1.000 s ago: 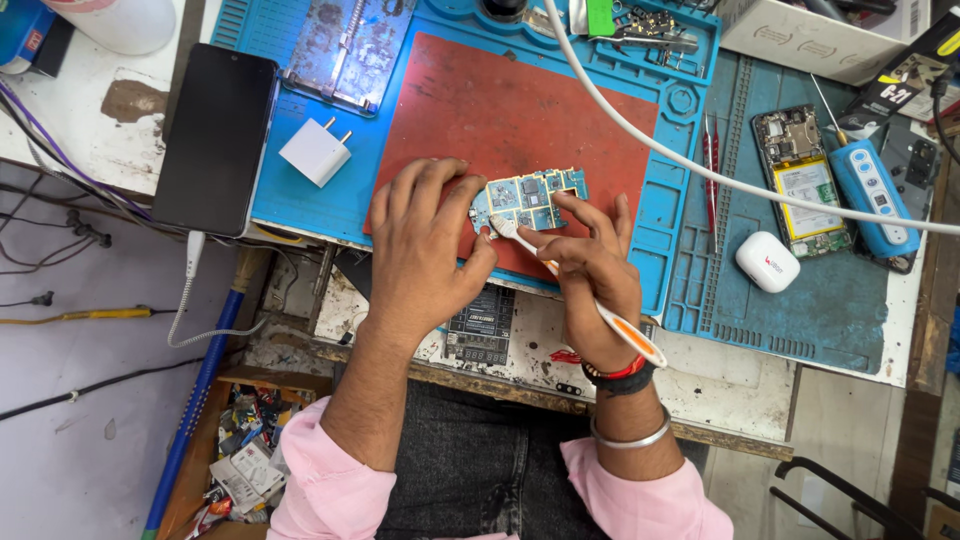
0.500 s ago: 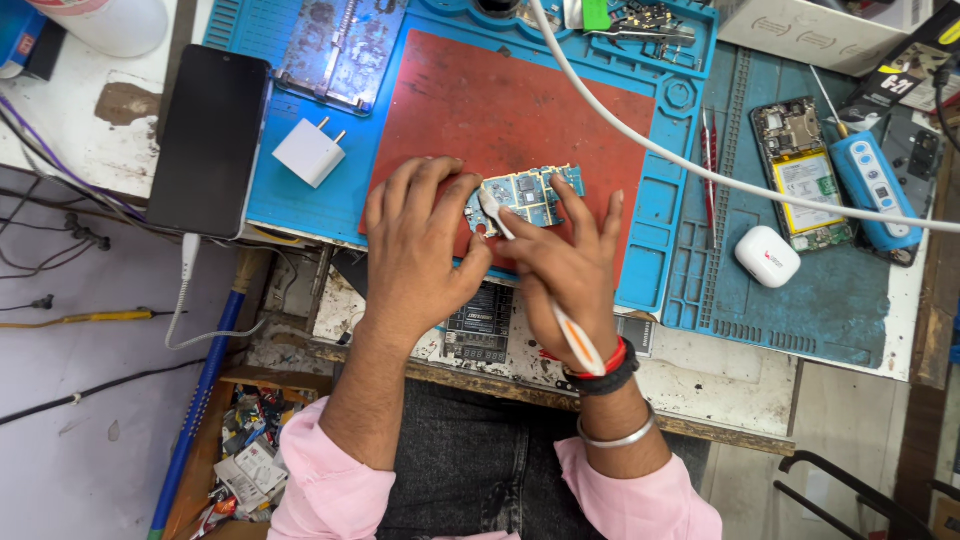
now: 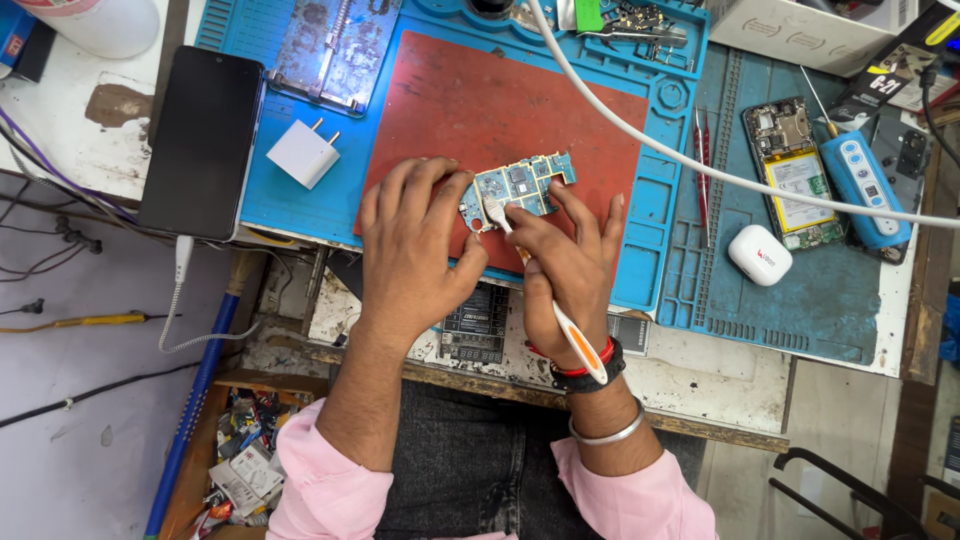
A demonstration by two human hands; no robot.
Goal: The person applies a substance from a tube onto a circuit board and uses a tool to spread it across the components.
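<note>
- Head view shows us our two hands meeting over a red mat (image 3: 500,105) set in a blue work mat (image 3: 260,215) on the bench (image 3: 740,375).
- Our left hand (image 3: 410,255) has its grip pinching the left end of a small blue circuit board (image 3: 520,185), thumb below and fingers curled over the top, so the board rests on the red mat just beyond the fingertips.
- Our right hand (image 3: 565,265) has its grip clenched around a white and orange toothbrush (image 3: 560,320); the bristle end touches the board just ahead of this grip, while the handle runs back over the wrist.
- Left of the left grip lie a white charger plug (image 3: 303,153) and, farther out, a black phone (image 3: 203,140).
- Right of the right grip we see an opened phone (image 3: 792,172), a blue tool (image 3: 865,190) beside it and a white earbud case (image 3: 759,256).
- A white cable (image 3: 700,165) crosses the mats beyond both grips.
</note>
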